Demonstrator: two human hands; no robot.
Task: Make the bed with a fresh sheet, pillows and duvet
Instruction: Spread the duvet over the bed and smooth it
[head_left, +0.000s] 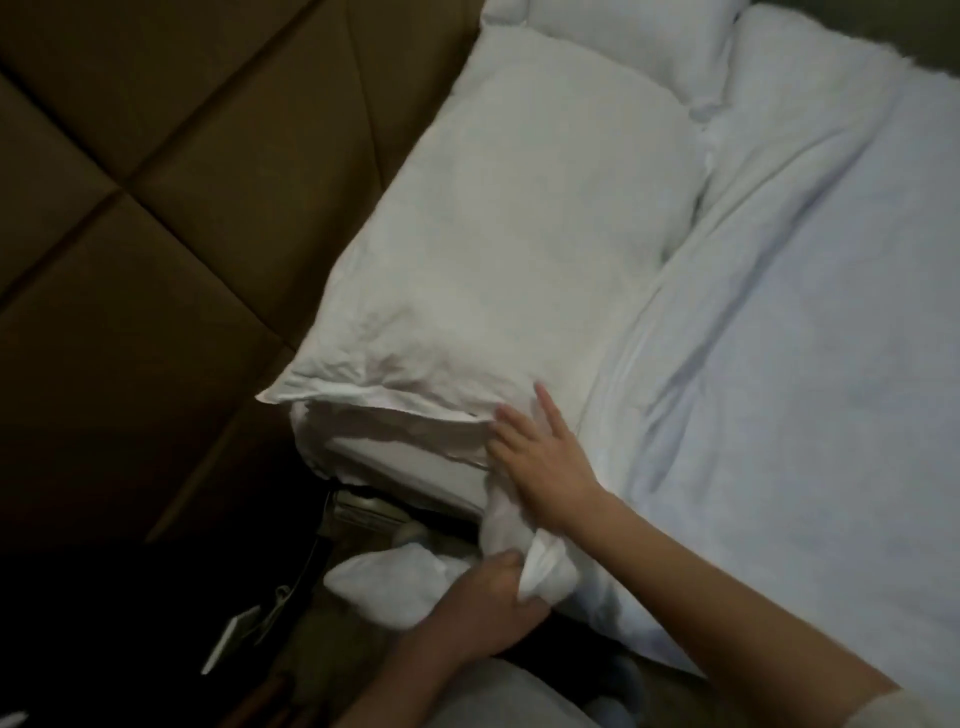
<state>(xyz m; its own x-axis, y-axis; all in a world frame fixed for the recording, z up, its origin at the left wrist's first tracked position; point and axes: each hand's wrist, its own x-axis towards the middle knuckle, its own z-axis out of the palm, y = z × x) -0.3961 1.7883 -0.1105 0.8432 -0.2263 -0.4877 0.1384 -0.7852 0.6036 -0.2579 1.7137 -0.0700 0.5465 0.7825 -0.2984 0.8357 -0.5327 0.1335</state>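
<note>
White pillowcase (498, 249) holds its pillow; right hand (540, 457) presses flat, left hand's (488, 608) grip bunches sheet (545, 569).

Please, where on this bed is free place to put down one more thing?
The flat sheet right of the near pillow lies bare, only wrinkled. The headboard side is crowded by both pillows. The near corner is busy: right hand on the pillow, left hand gripping bunched cloth.

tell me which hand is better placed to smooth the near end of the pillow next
The right hand. It lies flat with straight fingers on the near end of the pillow, while the left hand is lower down, gripping a bunch of white fabric at the bed's edge.
</note>
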